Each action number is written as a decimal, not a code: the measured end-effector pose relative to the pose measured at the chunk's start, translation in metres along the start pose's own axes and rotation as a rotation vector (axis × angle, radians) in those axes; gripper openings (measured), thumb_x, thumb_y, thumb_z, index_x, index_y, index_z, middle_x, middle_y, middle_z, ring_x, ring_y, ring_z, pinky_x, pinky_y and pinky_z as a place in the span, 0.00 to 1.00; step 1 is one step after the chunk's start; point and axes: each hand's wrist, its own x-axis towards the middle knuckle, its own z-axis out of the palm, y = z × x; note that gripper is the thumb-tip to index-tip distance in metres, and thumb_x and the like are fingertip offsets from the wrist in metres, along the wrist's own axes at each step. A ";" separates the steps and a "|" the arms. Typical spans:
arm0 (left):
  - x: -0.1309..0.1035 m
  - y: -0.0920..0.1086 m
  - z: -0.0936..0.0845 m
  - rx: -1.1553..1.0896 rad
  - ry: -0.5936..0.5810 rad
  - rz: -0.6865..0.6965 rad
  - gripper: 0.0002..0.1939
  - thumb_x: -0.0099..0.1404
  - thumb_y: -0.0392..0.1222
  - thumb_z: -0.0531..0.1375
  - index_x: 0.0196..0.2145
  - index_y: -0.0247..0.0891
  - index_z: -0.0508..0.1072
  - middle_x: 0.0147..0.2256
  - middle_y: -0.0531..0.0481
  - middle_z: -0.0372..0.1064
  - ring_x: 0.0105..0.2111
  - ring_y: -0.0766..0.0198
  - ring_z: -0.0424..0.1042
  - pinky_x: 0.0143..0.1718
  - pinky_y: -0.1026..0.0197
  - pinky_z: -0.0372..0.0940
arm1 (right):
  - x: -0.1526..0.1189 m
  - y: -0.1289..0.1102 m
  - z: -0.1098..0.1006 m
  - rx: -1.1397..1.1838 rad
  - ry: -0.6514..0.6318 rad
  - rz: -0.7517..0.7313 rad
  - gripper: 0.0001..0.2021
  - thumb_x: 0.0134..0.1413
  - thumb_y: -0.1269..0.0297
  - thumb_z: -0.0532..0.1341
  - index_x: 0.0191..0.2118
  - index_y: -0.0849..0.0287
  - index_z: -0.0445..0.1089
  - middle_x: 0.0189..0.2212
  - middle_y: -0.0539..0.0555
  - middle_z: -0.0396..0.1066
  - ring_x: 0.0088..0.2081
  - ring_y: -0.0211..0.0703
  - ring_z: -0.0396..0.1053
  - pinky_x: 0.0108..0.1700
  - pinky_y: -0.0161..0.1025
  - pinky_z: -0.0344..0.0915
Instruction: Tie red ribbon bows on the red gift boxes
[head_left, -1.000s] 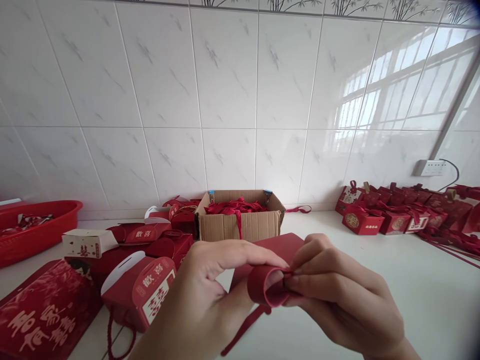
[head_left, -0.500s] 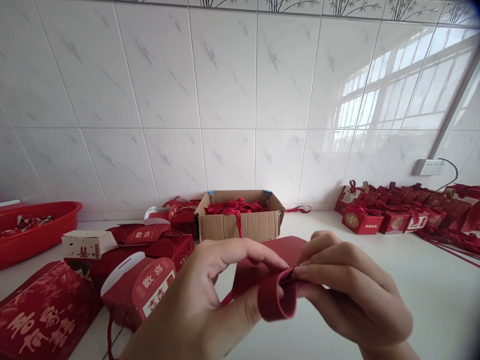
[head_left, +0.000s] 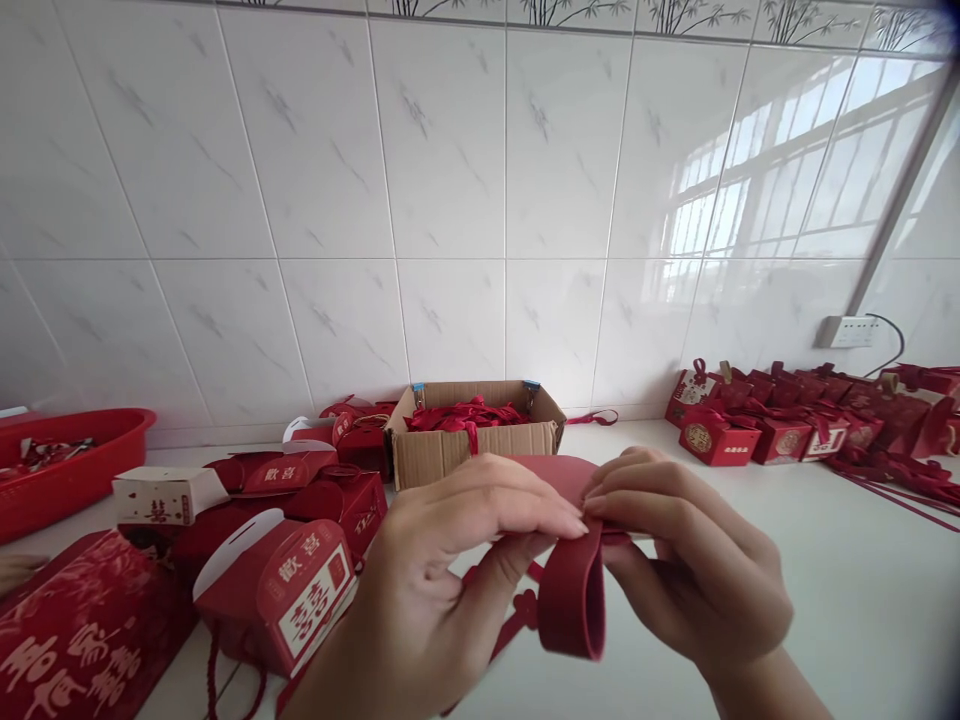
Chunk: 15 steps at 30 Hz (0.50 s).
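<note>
A wide red strap (head_left: 574, 600), bent into a loop, hangs below my fingertips at the lower centre. My left hand (head_left: 465, 560) pinches the strap's upper end from the left. From the right, my right hand (head_left: 682, 560) is closed on the red piece where the loop meets it. The rounded red panel (head_left: 551, 474) shows behind my fingers, partly hidden by them. A small knotted red ornament (head_left: 526, 607) hangs just left of the loop.
A cardboard box (head_left: 431, 460) of red ribbons stands near the tiled wall. Red gift boxes (head_left: 277, 600) and a red basin (head_left: 112, 450) are on the left, with another person's hand (head_left: 19, 572) at the edge. More red boxes (head_left: 720, 440) line the right.
The loop has turned and now hangs lower and more upright. My left thumb has come out of the loop, and the red panel has tilted flatter. Another person's hand has appeared at the far left.
</note>
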 end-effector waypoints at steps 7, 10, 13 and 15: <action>0.001 -0.002 0.000 0.090 -0.003 0.085 0.16 0.61 0.26 0.56 0.41 0.45 0.72 0.47 0.52 0.71 0.51 0.61 0.67 0.53 0.59 0.64 | -0.003 0.002 -0.001 0.001 -0.012 -0.049 0.08 0.53 0.82 0.57 0.38 0.66 0.68 0.28 0.56 0.66 0.30 0.42 0.66 0.28 0.43 0.65; 0.000 -0.002 0.000 0.075 -0.026 0.091 0.15 0.63 0.27 0.54 0.42 0.43 0.72 0.45 0.51 0.72 0.51 0.60 0.67 0.53 0.57 0.64 | -0.003 0.003 0.000 0.003 0.001 -0.068 0.08 0.52 0.82 0.57 0.38 0.67 0.68 0.28 0.56 0.66 0.31 0.42 0.66 0.28 0.43 0.65; 0.000 -0.002 -0.002 0.123 -0.041 0.108 0.16 0.62 0.26 0.53 0.43 0.43 0.71 0.45 0.51 0.71 0.50 0.62 0.68 0.52 0.60 0.65 | -0.004 0.003 0.000 0.002 0.001 -0.081 0.08 0.53 0.82 0.57 0.38 0.67 0.68 0.28 0.56 0.66 0.31 0.43 0.66 0.27 0.43 0.65; 0.000 -0.003 -0.004 0.148 -0.064 0.122 0.17 0.61 0.25 0.53 0.43 0.42 0.70 0.45 0.51 0.71 0.49 0.63 0.68 0.50 0.62 0.65 | -0.004 0.003 0.000 -0.002 -0.003 -0.085 0.08 0.53 0.81 0.57 0.38 0.67 0.68 0.28 0.56 0.66 0.30 0.43 0.66 0.26 0.43 0.64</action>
